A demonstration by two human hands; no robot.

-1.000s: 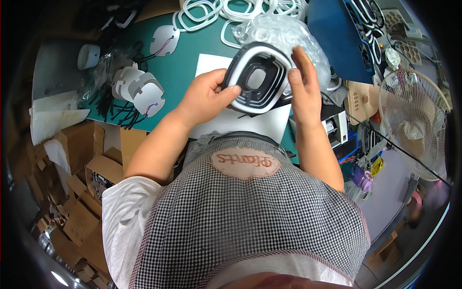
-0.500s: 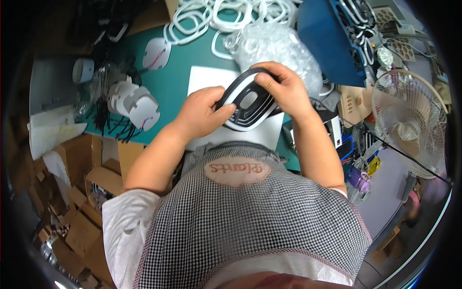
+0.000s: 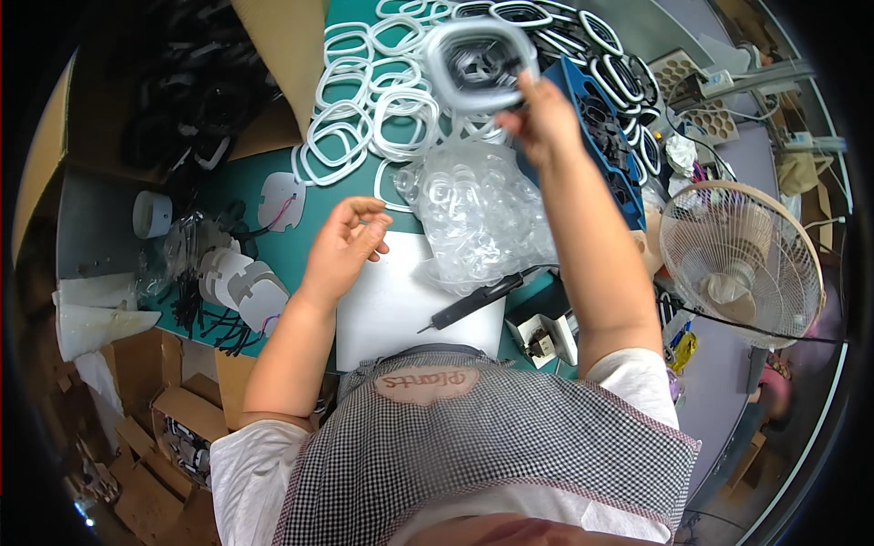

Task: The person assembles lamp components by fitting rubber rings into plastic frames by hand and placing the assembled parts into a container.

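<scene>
A rounded-square grey and white housing is gripped at its lower right edge by the right hand, which is raised at arm's length over the far side of the green table. The housing is blurred, so its inner parts cannot be made out clearly. The left hand is held empty, with the fingers loosely curled and the palm partly open, above the near edge of a white sheet lying on the table.

Between the two hands a heap of clear plastic bags is spread, covering part of the sheet and lying just beneath the extended right forearm. A black pen-shaped tool is laid on the sheet's right side, its cable running off to the right. Beyond the left hand, a pile of white ring-shaped frames is scattered over the table's far part, with a brown cardboard piece beside it. A blue bin holding more rings with black cores is placed to the right of the raised hand, partly hidden by the arm. A stack of flat white round plates with wires is seen at the table's left edge. A white desk fan is stood on the right, and cardboard boxes are stacked at the lower left.
</scene>
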